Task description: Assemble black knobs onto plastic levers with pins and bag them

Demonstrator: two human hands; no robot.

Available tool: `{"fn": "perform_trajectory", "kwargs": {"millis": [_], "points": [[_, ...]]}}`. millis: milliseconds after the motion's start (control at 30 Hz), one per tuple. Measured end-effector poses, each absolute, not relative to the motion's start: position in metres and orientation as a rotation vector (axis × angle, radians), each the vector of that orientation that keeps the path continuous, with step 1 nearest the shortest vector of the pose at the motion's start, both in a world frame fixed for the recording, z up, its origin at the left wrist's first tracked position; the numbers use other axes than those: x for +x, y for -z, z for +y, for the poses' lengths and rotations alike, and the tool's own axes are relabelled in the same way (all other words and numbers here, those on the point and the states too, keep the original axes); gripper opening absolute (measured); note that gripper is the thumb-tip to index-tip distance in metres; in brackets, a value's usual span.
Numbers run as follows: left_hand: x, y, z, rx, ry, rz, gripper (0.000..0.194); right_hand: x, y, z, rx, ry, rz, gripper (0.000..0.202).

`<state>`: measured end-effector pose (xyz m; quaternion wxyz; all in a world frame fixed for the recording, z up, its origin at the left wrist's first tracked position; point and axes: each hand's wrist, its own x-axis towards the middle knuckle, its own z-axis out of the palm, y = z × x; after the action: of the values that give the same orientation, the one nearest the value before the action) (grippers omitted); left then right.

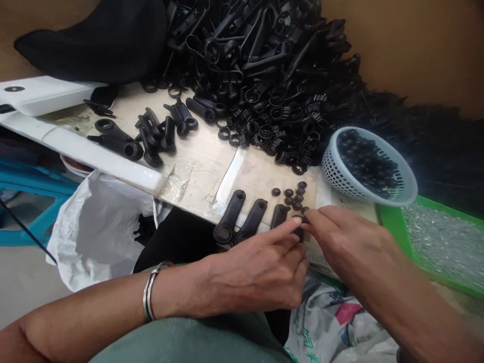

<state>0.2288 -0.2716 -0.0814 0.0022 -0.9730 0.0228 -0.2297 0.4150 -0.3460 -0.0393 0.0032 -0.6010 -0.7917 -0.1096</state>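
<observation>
My left hand (270, 262) is at the table's front edge with its index finger stretched out and the other fingers curled around a black plastic crank handle (298, 233), mostly hidden. Against it, my right hand (344, 237) is closed in a pinch; what lies between its fingertips is hidden. To the left, similar crank handles (230, 217) lie in a row, a second (254, 219) and a third (279, 216) partly behind my left hand. Just beyond my fingertips sit several small round black knobs (289, 196).
A large heap of black plastic parts (257, 60) covers the table's back. At right are a pale basket (340, 174) of black knobs and a green tray (391, 222) of small clear or shiny pieces. More handles (151, 131) lie left; a white sack (102, 227) stands below.
</observation>
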Motion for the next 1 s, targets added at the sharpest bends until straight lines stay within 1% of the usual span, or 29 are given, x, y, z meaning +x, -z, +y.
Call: {"fn": "perform_trajectory", "kwargs": {"millis": [100, 200, 267, 400, 500, 600, 667, 767, 1000], "points": [[0.228, 0.081, -0.271, -3.014, 0.689, 0.13, 0.018, 0.412, 0.039, -0.345, -1.921, 0.363, -2.484, 0.021], [0.228, 0.083, -0.271, -3.005, 0.683, 0.131, 0.02, 0.408, 0.038, -0.344, -2.024, 0.368, -2.474, 0.026], [0.229, 0.085, -0.271, -3.004, 0.702, 0.129, 0.02, 0.407, 0.038, -0.343, -2.078, 0.304, -2.457, 0.026], [0.23, 0.091, -0.273, -3.014, 0.77, 0.099, 0.021, 0.421, 0.041, -0.345, -2.067, 0.077, -2.38, 0.017], [0.23, 0.092, -0.274, -3.031, 0.794, 0.07, 0.022, 0.44, 0.046, -0.352, -1.972, -0.071, -2.157, 0.033], [0.228, 0.089, -0.274, -3.055, 0.786, 0.068, 0.022, 0.455, 0.052, -0.358, -1.984, -0.003, -1.995, 0.04], [0.227, 0.086, -0.273, -3.069, 0.777, 0.067, 0.02, 0.459, 0.055, -0.358, -2.008, 0.015, -1.952, 0.038], [0.223, 0.083, -0.271, -3.077, 0.783, 0.052, 0.016, 0.455, 0.058, -0.351, -1.995, -0.066, -1.936, 0.033], [0.208, 0.093, -0.264, -3.038, 0.82, -0.072, 0.019, 0.448, 0.07, -0.335, -1.915, -0.193, -1.948, 0.024]]}}
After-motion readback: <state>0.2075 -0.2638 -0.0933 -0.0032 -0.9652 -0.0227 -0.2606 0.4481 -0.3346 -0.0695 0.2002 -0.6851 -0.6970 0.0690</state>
